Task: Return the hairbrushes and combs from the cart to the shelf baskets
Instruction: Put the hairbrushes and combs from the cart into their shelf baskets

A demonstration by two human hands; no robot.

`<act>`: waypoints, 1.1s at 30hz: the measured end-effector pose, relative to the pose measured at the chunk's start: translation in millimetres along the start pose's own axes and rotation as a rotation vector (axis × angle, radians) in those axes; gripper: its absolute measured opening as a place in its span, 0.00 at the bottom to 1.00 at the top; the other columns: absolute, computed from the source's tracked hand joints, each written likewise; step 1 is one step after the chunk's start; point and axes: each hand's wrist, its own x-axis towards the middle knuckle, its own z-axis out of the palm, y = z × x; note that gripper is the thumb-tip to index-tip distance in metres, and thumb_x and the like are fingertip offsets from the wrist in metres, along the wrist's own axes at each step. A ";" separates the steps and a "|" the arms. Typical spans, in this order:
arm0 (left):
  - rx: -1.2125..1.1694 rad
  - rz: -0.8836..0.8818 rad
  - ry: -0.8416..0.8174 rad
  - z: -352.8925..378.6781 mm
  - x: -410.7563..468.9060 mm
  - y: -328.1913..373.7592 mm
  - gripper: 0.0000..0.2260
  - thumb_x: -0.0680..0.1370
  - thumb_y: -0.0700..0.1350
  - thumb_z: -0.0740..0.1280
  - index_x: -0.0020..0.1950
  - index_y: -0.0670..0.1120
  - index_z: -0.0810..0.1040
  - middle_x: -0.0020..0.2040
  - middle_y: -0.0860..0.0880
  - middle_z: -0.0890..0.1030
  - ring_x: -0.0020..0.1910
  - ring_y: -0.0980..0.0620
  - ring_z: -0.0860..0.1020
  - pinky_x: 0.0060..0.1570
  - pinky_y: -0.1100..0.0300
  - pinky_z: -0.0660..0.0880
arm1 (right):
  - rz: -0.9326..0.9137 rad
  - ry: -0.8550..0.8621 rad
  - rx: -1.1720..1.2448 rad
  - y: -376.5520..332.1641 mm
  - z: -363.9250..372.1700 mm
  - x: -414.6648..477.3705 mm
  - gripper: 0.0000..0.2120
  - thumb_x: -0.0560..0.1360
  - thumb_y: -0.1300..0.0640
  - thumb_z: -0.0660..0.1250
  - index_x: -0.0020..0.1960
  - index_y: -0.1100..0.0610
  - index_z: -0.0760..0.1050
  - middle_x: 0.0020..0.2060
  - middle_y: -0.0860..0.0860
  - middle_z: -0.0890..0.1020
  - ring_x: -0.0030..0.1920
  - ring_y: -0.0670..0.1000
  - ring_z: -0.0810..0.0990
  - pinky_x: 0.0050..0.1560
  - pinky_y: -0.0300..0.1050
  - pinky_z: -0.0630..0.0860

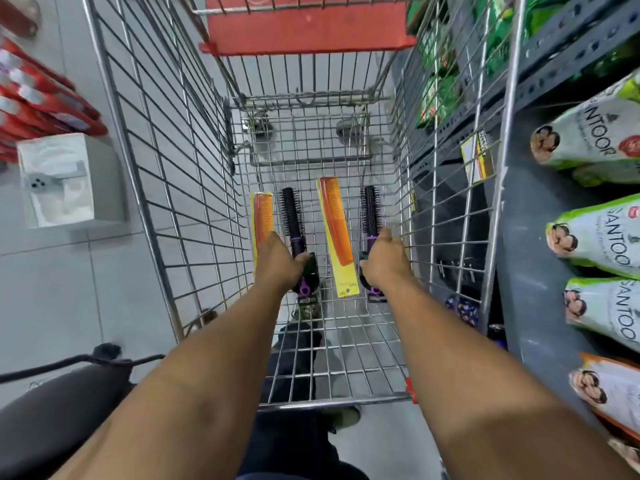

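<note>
Four items are seen on the floor of the silver wire shopping cart: from left to right, an orange comb on a yellow card, a black round hairbrush with a purple handle, a second carded orange comb and a second black round hairbrush. The left hand is closed over the left brush's handle, touching the left comb, while the right hand is curled around the right brush's handle. Nothing is yet lifted out and no shelf basket is seen, so the task is judged barely begun.
</note>
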 end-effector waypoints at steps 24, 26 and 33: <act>-0.628 -0.124 -0.174 -22.7 -13.8 17.8 0.08 0.76 0.42 0.70 0.46 0.39 0.75 0.42 0.41 0.77 0.38 0.42 0.78 0.37 0.54 0.78 | 0.238 -0.007 0.387 -12.4 -29.9 -12.7 0.07 0.74 0.64 0.68 0.51 0.61 0.75 0.44 0.58 0.79 0.38 0.59 0.80 0.27 0.44 0.74; -0.757 -0.119 -0.212 -34.3 -24.3 27.1 0.08 0.77 0.40 0.69 0.48 0.36 0.73 0.40 0.40 0.76 0.33 0.43 0.78 0.31 0.56 0.79 | 0.207 -0.018 0.485 -13.0 -42.4 -23.3 0.08 0.74 0.65 0.67 0.52 0.60 0.76 0.42 0.57 0.79 0.36 0.56 0.77 0.24 0.40 0.67; -0.943 0.065 -0.287 -84.2 -73.5 76.3 0.08 0.78 0.38 0.66 0.43 0.38 0.69 0.37 0.39 0.74 0.28 0.44 0.77 0.36 0.48 0.77 | 0.029 -0.018 0.815 -17.1 -91.1 -83.0 0.06 0.76 0.62 0.66 0.49 0.59 0.69 0.42 0.57 0.77 0.35 0.51 0.74 0.29 0.42 0.70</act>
